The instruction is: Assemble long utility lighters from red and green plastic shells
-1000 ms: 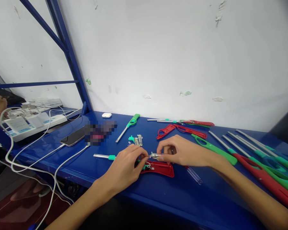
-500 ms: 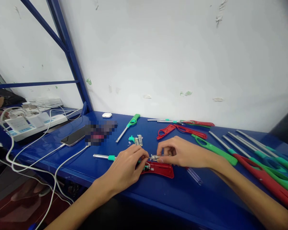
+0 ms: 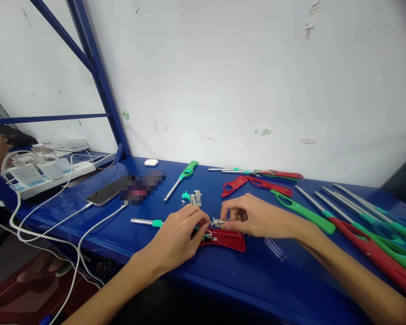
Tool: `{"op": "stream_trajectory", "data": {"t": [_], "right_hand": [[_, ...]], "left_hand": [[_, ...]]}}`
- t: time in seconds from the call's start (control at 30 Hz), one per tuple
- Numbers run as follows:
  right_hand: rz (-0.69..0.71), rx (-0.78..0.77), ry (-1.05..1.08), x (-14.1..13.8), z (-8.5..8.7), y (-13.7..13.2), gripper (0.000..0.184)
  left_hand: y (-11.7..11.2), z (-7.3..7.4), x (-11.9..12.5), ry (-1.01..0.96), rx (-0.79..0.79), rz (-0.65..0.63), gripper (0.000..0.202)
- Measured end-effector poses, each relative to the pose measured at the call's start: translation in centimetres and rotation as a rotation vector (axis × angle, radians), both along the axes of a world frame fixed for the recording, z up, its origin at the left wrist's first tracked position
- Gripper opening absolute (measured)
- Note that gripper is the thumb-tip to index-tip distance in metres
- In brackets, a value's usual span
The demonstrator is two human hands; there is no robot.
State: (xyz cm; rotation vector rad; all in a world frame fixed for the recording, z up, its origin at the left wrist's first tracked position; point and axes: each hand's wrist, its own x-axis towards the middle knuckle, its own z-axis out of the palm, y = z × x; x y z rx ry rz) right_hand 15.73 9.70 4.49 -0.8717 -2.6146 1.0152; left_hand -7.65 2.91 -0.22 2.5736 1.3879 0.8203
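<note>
In the head view, you hold a small clear cylindrical part with a metallic end (image 3: pixel 219 221) in your right hand (image 3: pixel 259 216), thumb and index finger gripping it above the middle of the blue metal desk (image 3: pixel 237 275), nearer its front edge. The thumb and index fingertips of your left hand (image 3: pixel 179 228) are pinched together right beside the part's tip; whether they grip a tiny piece, you cannot tell. Below your hands lies an open red plastic casing (image 3: pixel 232 240) with a white wire (image 3: pixel 209 234), and a silver metal tube with a turquoise collar (image 3: pixel 142 221) shows beyond your left hand. A clear ribbed plastic strip (image 3: pixel 275 249) lies right of the casing; small clear and turquoise plastic pieces (image 3: pixel 192 197) sit behind your left hand. Long-nosed red and green lighters (image 3: pixel 362 241) lie toward the desk's right edge, and a green lighter (image 3: pixel 188 170) near its back edge.
</note>
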Motion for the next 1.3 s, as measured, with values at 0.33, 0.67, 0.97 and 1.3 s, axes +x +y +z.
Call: {"op": "stream_trajectory", "data": {"t": [0.33, 0.67, 0.97, 1.3], "right_hand": [[0.013, 0.046, 0.000, -0.12, -0.12, -0.14, 0.015], [0.014, 0.026, -0.007, -0.07, -0.13, -0.11, 0.014], [0.006, 0.078, -0.025, -0.37, -0.16, -0.34, 0.016], [-0.029, 0.083, -0.043, 0.00, 0.75, -0.45, 0.018]], "left_hand": [[0.13, 0.07, 0.14, 0.009, -0.002, 0.002, 0.014], [-0.08, 0.09, 0.05, 0.040, 0.007, -0.011, 0.016], [0.01, -0.10, 0.12, 0.046, 0.001, -0.012, 0.016], [0.22, -0.45, 0.19, -0.094, -0.084, 0.037, 0.011]]}}
